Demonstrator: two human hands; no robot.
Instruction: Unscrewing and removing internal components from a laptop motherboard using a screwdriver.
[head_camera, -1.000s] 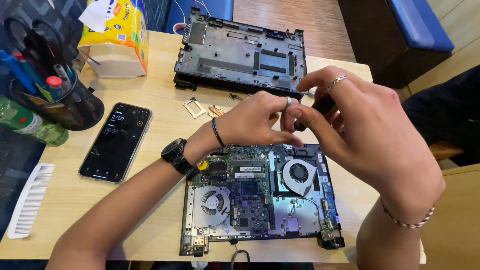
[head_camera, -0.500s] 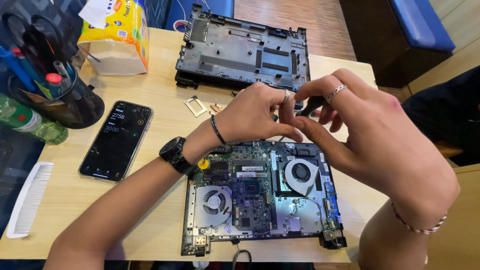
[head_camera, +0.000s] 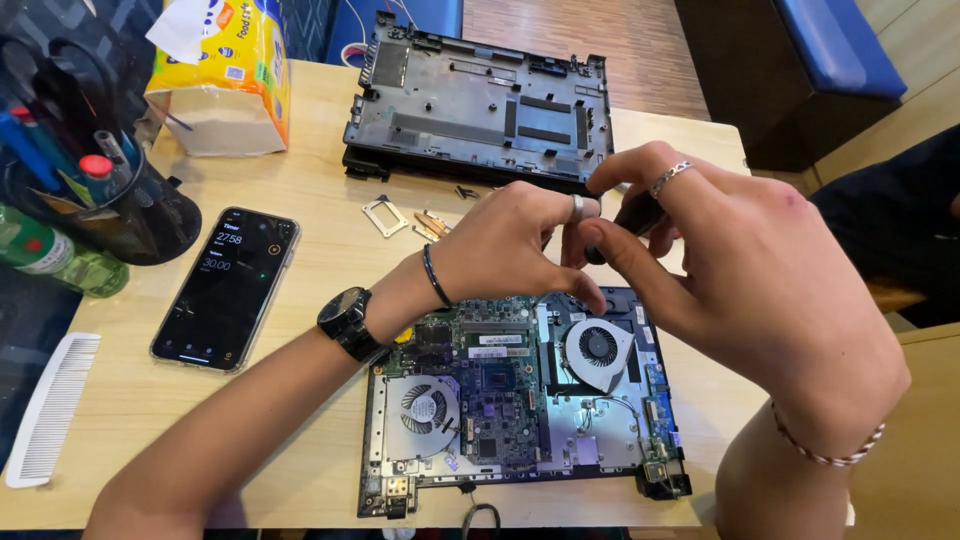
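An opened laptop base (head_camera: 520, 400) lies near the table's front edge, its green circuit board and two round fans showing. Both hands hover over its far edge. My right hand (head_camera: 740, 280) is closed around a dark screwdriver handle (head_camera: 632, 215), whose tip is hidden behind the fingers. My left hand (head_camera: 510, 245), with a ring and a black wristwatch, pinches at the tool's lower end right beside the right thumb. What sits between those fingertips is hidden.
A grey laptop bottom cover (head_camera: 480, 105) lies at the back. A small metal bracket (head_camera: 385, 215) and loose bits sit before it. A phone (head_camera: 228, 287) with its screen lit, a white comb (head_camera: 50, 410), a black pen holder (head_camera: 110, 190), a green bottle (head_camera: 55, 260) and a yellow tissue pack (head_camera: 225, 80) stand left.
Both hands have stayed together over the board's far edge, shifting slightly; the right-hand fingers have turned a little around the handle.
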